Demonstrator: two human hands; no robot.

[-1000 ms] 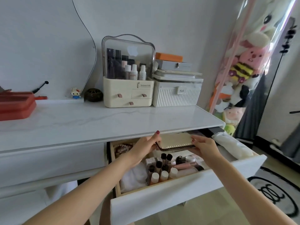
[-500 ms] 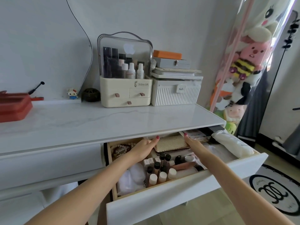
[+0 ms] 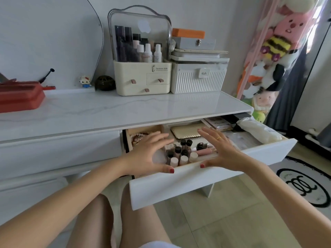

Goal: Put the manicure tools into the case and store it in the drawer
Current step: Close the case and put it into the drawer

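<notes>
A gold, quilted manicure case (image 3: 188, 131) lies flat and closed at the back of an open white drawer (image 3: 206, 179), partly under the lip of the marble-look dressing table (image 3: 107, 111). Neither hand holds it: the left hand (image 3: 148, 154) hovers over the drawer's left half with fingers spread and loose, its thumb near the drawer's front edge, while the right hand (image 3: 220, 149), a ring (image 3: 218, 138) on one finger, is spread wide above the middle, its fingertips reaching over the case's near right corner; whether they touch it cannot be told. In front of the case stands a cluster of small bottles (image 3: 180, 154) with dark and pale caps, and a pink tube (image 3: 206, 151) lies on its side just beside them. A wooden compartment holding beads (image 3: 138, 137) fills the drawer's left end, and a white plastic packet (image 3: 258, 130) rests at the right end beside a stack of flat cards (image 3: 218, 122). On the tabletop, a cream cosmetics organiser (image 3: 142, 81) with a clear lid stands beside a ribbed white box (image 3: 198, 80) stacked with smaller boxes, the top one an orange box (image 3: 188, 33); a red case (image 3: 19, 95) sits at far left. Plush toys (image 3: 274, 47) hang at right above a round rug (image 3: 304, 179).
</notes>
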